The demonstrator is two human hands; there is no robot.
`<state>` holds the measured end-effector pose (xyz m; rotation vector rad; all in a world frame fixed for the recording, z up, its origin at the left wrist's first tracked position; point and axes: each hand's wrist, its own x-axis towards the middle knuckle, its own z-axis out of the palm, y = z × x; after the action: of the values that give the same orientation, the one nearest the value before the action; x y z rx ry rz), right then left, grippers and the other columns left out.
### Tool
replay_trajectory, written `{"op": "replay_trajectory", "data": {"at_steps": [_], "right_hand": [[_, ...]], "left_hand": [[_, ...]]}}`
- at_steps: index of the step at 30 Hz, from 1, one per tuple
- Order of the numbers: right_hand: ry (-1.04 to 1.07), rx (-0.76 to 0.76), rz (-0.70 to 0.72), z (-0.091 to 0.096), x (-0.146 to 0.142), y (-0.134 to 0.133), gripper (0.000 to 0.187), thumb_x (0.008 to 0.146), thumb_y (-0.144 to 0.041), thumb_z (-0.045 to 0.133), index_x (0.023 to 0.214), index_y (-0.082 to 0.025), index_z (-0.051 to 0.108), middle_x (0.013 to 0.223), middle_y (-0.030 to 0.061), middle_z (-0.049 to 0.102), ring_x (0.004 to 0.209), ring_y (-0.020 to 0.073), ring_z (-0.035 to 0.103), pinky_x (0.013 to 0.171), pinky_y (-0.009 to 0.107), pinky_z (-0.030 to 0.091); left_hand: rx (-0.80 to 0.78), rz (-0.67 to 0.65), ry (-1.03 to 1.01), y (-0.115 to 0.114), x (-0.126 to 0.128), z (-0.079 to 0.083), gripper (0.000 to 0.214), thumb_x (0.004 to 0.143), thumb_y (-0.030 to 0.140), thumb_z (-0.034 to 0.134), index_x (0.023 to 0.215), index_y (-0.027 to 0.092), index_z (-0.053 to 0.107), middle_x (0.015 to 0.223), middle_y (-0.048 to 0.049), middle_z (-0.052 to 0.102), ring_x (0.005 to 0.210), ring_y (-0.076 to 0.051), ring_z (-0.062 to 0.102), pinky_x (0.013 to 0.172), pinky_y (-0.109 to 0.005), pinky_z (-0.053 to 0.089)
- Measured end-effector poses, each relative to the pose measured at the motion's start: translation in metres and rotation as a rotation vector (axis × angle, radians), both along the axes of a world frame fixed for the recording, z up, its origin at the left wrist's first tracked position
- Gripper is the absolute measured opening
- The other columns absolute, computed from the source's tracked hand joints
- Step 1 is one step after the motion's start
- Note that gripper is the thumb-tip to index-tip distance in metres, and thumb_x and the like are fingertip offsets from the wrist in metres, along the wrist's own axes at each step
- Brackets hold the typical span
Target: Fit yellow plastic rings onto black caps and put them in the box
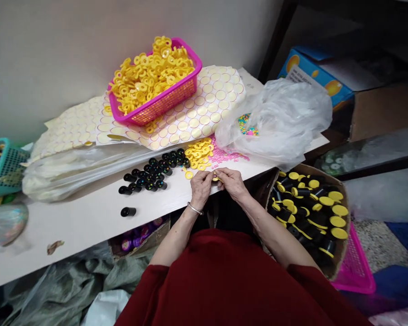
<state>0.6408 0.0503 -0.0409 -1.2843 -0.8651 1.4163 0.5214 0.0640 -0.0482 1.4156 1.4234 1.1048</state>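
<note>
At the table's front edge my left hand and my right hand meet, fingers closed around a small yellow ring-shaped cap with a dark middle. My fingers hide most of it. Just beyond them lies a pile of yellow ring-shaped caps, with one loose cap near my left hand. Pink beads are scattered beside the pile. Left of my hands, several small black canisters stand grouped, coloured bits showing in some tops. A single black canister lies apart, nearer the edge.
A pink basket heaped with yellow caps rests on sticker sheets. A clear plastic bag with coloured beads lies at right. Below it, a cardboard box holds black canisters with yellow lids. A teal basket stands far left.
</note>
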Motion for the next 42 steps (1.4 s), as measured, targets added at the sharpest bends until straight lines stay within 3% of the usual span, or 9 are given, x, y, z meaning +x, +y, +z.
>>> {"op": "replay_trajectory", "data": {"at_steps": [5, 11, 18, 24, 26, 30, 33, 37, 42], "right_hand": [[-0.042, -0.025, -0.069, -0.005, -0.005, 0.006, 0.032, 0.068, -0.045, 0.061, 0.073, -0.014, 0.064, 0.057, -0.0015, 0.056, 0.039, 0.0051, 0.041, 0.034, 0.018, 0.030], [-0.006, -0.043, -0.085, -0.006, -0.007, 0.003, 0.028, 0.069, -0.043, 0.059, 0.073, -0.015, 0.060, 0.057, -0.0033, 0.054, 0.038, 0.0057, 0.044, 0.034, 0.018, 0.035], [0.037, -0.057, -0.131, -0.013, -0.012, 0.000, 0.026, 0.070, -0.043, 0.059, 0.073, -0.017, 0.054, 0.057, -0.0052, 0.051, 0.040, 0.0071, 0.048, 0.036, 0.019, 0.039], [0.017, -0.098, -0.163, -0.005, -0.017, 0.001, 0.023, 0.072, -0.040, 0.056, 0.068, -0.019, 0.049, 0.053, -0.0057, 0.048, 0.040, 0.0071, 0.044, 0.037, 0.019, 0.037], [0.039, -0.092, -0.178, -0.002, -0.020, 0.002, 0.019, 0.070, -0.035, 0.056, 0.065, -0.019, 0.048, 0.055, -0.0054, 0.049, 0.040, 0.0063, 0.044, 0.036, 0.018, 0.036], [0.118, -0.150, -0.061, -0.017, -0.019, 0.017, 0.011, 0.071, -0.030, 0.053, 0.070, -0.019, 0.052, 0.045, -0.0071, 0.046, 0.036, 0.0099, 0.046, 0.034, 0.020, 0.038], [0.137, -0.177, -0.061, -0.024, -0.018, 0.019, 0.012, 0.072, -0.031, 0.054, 0.074, -0.019, 0.052, 0.043, -0.0076, 0.047, 0.036, 0.0114, 0.049, 0.035, 0.021, 0.041], [0.166, -0.191, -0.141, -0.015, -0.020, 0.009, 0.018, 0.071, -0.035, 0.057, 0.072, -0.019, 0.049, 0.046, -0.0078, 0.049, 0.038, 0.0108, 0.051, 0.035, 0.020, 0.042], [0.220, -0.214, -0.159, -0.007, -0.015, 0.008, 0.025, 0.067, -0.037, 0.062, 0.068, -0.018, 0.047, 0.047, -0.0075, 0.051, 0.036, 0.0105, 0.051, 0.034, 0.020, 0.041]], "left_hand": [[-0.003, 0.007, -0.075, 0.001, 0.003, -0.004, 0.022, 0.076, 0.034, 0.062, 0.067, 0.015, 0.068, 0.065, 0.0004, 0.057, 0.067, -0.011, 0.051, 0.068, -0.024, 0.040], [-0.062, 0.025, -0.227, -0.003, 0.008, -0.011, 0.022, 0.076, 0.036, 0.062, 0.069, 0.015, 0.064, 0.068, 0.0016, 0.052, 0.059, -0.008, 0.047, 0.055, -0.021, 0.038], [0.095, 0.067, -0.049, -0.004, 0.012, -0.015, 0.021, 0.082, 0.030, 0.055, 0.067, 0.016, 0.058, 0.066, 0.0009, 0.052, 0.068, -0.010, 0.050, 0.067, -0.022, 0.041], [-0.098, 0.036, -0.151, 0.001, 0.012, -0.001, 0.023, 0.071, 0.038, 0.061, 0.064, 0.016, 0.059, 0.065, 0.0010, 0.054, 0.064, -0.011, 0.051, 0.063, -0.022, 0.043], [-0.217, 0.105, -0.210, 0.002, 0.008, 0.002, 0.028, 0.064, 0.042, 0.064, 0.068, 0.015, 0.060, 0.067, 0.0009, 0.057, 0.063, -0.012, 0.052, 0.058, -0.023, 0.044], [-0.282, 0.080, -0.094, 0.020, 0.004, -0.013, 0.039, 0.061, 0.050, 0.065, 0.077, 0.014, 0.065, 0.070, -0.0001, 0.063, 0.064, -0.014, 0.054, 0.059, -0.024, 0.044], [-0.245, 0.060, -0.057, 0.022, 0.007, -0.014, 0.040, 0.061, 0.052, 0.064, 0.073, 0.014, 0.064, 0.067, 0.0000, 0.063, 0.064, -0.014, 0.053, 0.059, -0.024, 0.044], [-0.128, 0.098, -0.043, 0.010, 0.016, -0.002, 0.033, 0.070, 0.048, 0.058, 0.068, 0.015, 0.061, 0.062, 0.0008, 0.059, 0.061, -0.012, 0.050, 0.059, -0.023, 0.042], [-0.034, 0.058, -0.027, 0.011, 0.022, -0.007, 0.031, 0.074, 0.043, 0.057, 0.057, 0.016, 0.055, 0.057, 0.0014, 0.052, 0.059, -0.011, 0.047, 0.060, -0.022, 0.040]]}}
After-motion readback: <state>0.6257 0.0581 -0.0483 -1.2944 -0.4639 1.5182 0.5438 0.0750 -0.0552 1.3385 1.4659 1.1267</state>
